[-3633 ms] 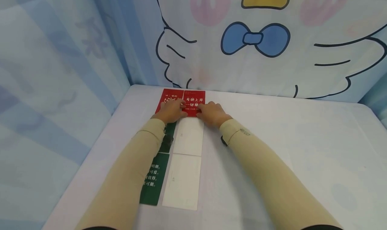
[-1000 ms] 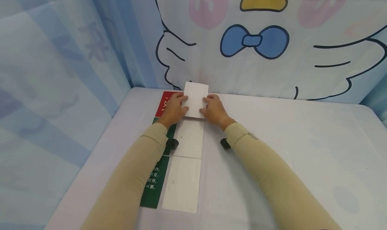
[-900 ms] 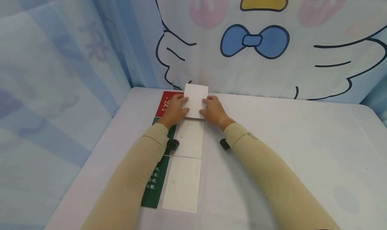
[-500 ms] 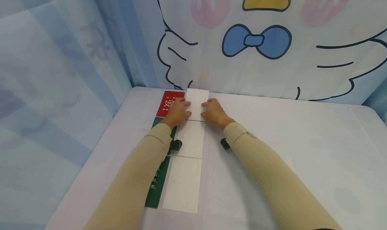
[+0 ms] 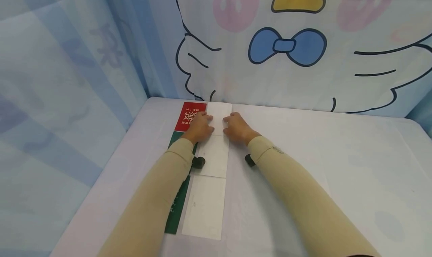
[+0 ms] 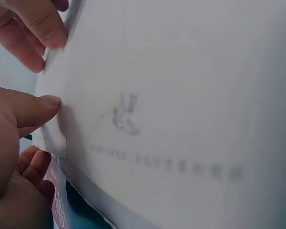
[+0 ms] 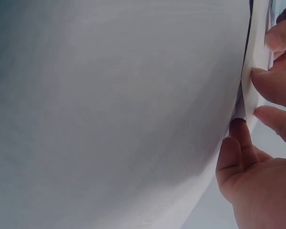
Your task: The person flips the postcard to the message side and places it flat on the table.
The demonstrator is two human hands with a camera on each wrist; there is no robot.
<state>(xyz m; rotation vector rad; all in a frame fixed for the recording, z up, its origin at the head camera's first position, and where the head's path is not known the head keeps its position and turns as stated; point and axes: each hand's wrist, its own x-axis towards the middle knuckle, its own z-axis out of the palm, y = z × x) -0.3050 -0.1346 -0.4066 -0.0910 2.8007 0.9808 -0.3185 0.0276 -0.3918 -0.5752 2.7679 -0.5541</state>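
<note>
My left hand and right hand hold a white-backed card by its two sides at the table's far edge, thumbs and fingertips on its edges. In the left wrist view the left thumb rests on paper near a corner. The right wrist view shows the right thumb and a finger on the paper, other fingers curled at its edge. Two more white card backs continue the column toward me. Left of it, a red card and green cards are partly hidden by my left arm.
The cards lie on a white-covered table. Behind it hangs a curtain with a cartoon bow tie, and a blue patterned curtain stands along the left. Dark wrist-camera mounts sit under the sleeves.
Earlier the far card showed its red printed face; it was turned to its white back, raised and tilted. Since then both hands have lowered it flat, in line with the column.
</note>
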